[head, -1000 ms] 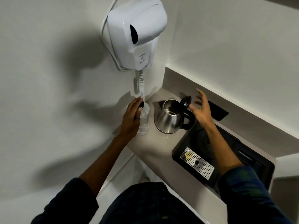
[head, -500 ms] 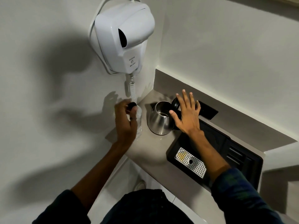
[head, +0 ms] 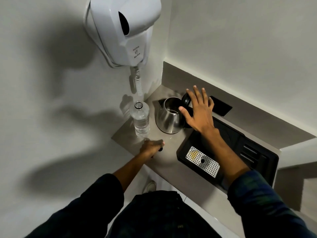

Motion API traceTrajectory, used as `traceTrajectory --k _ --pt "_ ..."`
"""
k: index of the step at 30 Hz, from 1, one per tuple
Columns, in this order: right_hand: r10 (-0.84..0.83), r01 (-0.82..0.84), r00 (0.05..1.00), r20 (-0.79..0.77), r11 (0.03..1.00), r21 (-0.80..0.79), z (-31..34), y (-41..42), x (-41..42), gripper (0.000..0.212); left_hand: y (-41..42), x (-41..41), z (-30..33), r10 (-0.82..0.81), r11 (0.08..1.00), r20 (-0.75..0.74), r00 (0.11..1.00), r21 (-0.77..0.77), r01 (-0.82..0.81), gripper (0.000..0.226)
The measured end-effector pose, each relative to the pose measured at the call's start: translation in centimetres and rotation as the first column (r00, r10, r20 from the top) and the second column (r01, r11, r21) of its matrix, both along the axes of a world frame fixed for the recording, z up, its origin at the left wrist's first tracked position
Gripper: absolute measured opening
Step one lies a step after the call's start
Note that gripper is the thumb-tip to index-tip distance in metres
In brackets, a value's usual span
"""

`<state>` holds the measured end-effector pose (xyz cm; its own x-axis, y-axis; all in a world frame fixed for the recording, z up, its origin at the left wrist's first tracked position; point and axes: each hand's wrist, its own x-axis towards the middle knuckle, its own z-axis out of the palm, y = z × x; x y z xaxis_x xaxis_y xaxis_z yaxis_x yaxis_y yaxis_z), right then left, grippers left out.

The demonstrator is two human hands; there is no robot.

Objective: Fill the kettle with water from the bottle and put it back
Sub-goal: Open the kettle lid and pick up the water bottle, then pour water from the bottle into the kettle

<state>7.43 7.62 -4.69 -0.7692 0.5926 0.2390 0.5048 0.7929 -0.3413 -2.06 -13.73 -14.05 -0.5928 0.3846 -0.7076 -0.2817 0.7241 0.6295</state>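
A clear plastic water bottle [head: 140,118] stands upright and uncapped at the counter's left corner. To its right sits a steel kettle [head: 169,121] with its black lid [head: 186,100] tipped open. My left hand [head: 150,148] rests low on the counter in front of the bottle, shut on the small black bottle cap [head: 160,149]. My right hand [head: 199,114] lies over the kettle's handle side with fingers spread, thumb at the rim; the handle is hidden under it.
A black tray [head: 248,152] with a perforated metal drip plate [head: 202,161] lies right of the kettle. A white wall-mounted hair dryer [head: 123,28] with a coiled cord [head: 138,81] hangs above the bottle. Walls close in the corner on two sides.
My left hand came off the bottle's top with the cap and dropped to the counter in front of it. The bottle now stands open. My right hand stays at the kettle.
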Motion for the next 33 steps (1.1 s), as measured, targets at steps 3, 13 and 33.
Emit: traceTrajectory --k 3,13,33 --pt "0.002 -0.002 1.000 -0.017 1.000 0.006 -0.1 0.0 -0.2 0.079 -1.2 -0.7 -0.1 0.277 0.956 -0.112 0.954 0.127 -0.263 0.053" --pt "0.013 -0.021 0.997 -0.073 0.994 -0.108 -1.4 -0.4 -0.2 0.089 1.9 -6.0 5.0 0.444 0.843 -0.462 0.768 0.505 -0.184 0.091" --pt "0.036 -0.033 0.999 0.028 0.993 -0.116 0.8 0.0 0.4 0.089 6.2 -10.0 15.1 -0.693 0.721 -0.528 0.491 -0.500 0.480 0.088"
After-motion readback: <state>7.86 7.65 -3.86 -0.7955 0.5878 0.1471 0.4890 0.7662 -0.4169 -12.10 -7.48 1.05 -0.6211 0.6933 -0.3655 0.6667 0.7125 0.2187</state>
